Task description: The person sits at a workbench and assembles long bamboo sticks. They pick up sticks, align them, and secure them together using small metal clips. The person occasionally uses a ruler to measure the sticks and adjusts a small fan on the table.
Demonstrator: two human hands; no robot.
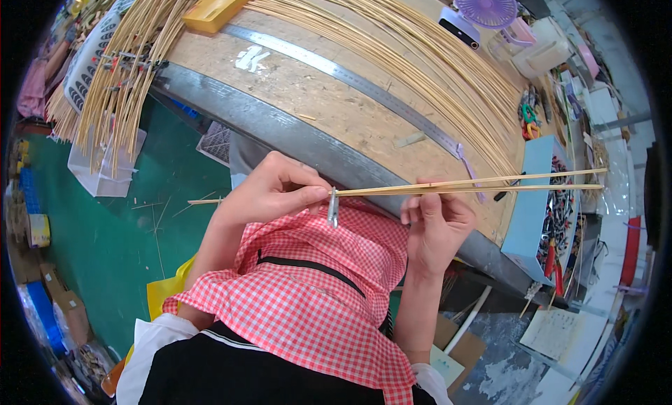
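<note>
My left hand point(275, 188) is closed, thumb against forefinger, around a couple of thin bamboo strips point(539, 187). A small silvery metal clip point(333, 210) hangs on the strips just beside that thumb. Farther right, my right hand point(439, 226) pinches the same strips between thumb and fingers. Past it they spread apart slightly and reach out over the table's right end. Their short left ends point(203, 201) stick out beyond my left wrist. Both hands are in front of the table's near edge, above a red-and-white checked apron point(301, 293).
On the wooden table point(308, 97) lie a long steel ruler point(343, 75), many loose bamboo strips point(413, 55) and a yellow box point(220, 8). A light blue box point(521, 219) of clips stands at the right, near scissors point(530, 118) and a purple fan point(485, 3). Clipped bundles point(126, 76) overhang the left end.
</note>
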